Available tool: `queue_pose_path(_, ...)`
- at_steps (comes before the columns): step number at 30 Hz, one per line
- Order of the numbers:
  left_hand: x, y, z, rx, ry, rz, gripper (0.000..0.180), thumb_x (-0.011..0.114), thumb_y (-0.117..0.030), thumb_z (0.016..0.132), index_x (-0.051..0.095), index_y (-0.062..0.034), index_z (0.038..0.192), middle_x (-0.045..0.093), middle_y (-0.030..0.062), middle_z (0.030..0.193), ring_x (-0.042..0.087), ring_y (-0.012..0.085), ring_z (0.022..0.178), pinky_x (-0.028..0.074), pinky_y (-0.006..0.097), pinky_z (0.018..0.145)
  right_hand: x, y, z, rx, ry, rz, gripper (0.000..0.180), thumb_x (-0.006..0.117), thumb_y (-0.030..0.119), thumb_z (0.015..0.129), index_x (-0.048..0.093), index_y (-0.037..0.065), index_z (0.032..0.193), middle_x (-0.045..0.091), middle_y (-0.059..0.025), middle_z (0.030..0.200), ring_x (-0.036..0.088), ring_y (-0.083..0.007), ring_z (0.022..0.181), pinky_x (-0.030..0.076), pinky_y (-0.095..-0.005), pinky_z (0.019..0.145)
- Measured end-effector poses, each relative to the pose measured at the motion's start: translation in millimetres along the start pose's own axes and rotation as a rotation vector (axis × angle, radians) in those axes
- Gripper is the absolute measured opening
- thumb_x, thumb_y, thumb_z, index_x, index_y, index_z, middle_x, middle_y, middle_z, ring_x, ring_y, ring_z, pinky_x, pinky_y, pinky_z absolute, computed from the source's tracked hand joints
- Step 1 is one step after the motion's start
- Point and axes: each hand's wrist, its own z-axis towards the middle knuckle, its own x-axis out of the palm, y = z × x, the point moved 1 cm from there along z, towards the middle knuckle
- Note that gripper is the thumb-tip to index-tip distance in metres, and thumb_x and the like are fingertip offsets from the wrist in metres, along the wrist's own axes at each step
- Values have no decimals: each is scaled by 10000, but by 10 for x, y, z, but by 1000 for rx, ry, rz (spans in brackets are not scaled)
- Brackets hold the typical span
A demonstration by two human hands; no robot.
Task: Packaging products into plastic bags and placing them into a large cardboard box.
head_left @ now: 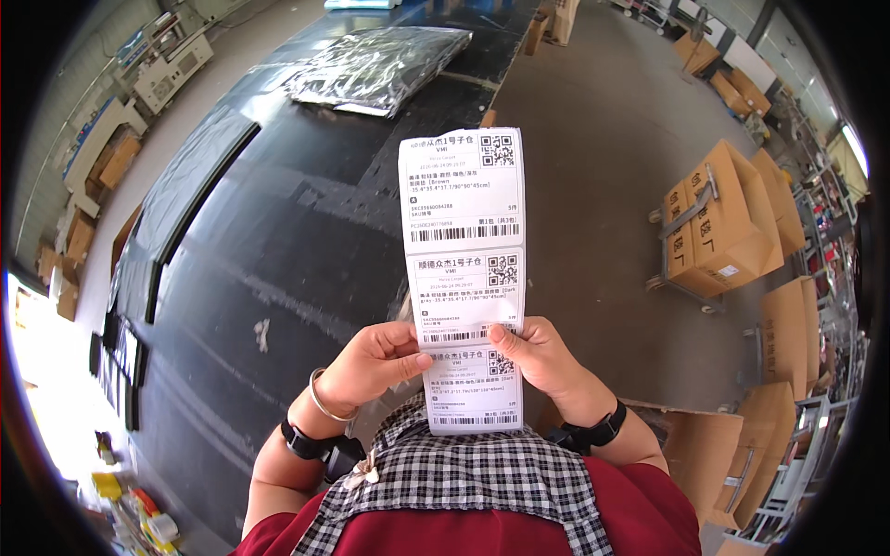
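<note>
Both hands were closed on a strip of white shipping labels (464, 278), held up in front of the chest. The left hand (375, 363) pinched its left edge between thumb and curled fingers, and the right hand (538, 357) pinched the right edge at about the same height, thumb laid across the face near the seam between the middle and lowest label. The strip ran with its long axis away from the body: one label hung below the grip toward the checked collar (464, 473), and two labels stood free above it, reaching out over the tabletop. The hands sat level on either side, so neither was plainly nearer; most of the strip lay beyond them, on the far side. A thin bangle (324, 400) circled the left wrist, with a dark band below it, and another dark band (593, 434) circled the right wrist. Behind the labels lay the long black tabletop (269, 250), stretching far and to the left, with a flat package in shiny silver wrap (380, 65) resting at its far end. To the right, on the grey floor (603, 157), stood stacked brown cardboard boxes (718, 222) on a cart, with more cartons near the right side.
</note>
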Motion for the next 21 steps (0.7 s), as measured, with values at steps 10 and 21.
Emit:
queue_pose_path(10,-688,-513,1455,16,109,-79,307,585,16,922,575,66,1225,659,125,1151,626,166,1047,504,304,922,-669,614,1183,1,-121,-52,401,581,300,971,622,-49,1165,690,-114,1060,650,-154,958,523,-288,827)
queue_pose_path(21,-662,-806,2957,61,-104,247,266,598,-24,904,615,66,1154,691,80,1032,628,96,925,523,252,820,-1867,1732,2784,-336,108,-193,222,706,145,888,677,-38,1010,712,-71,891,639,-76,781,524,-226,682)
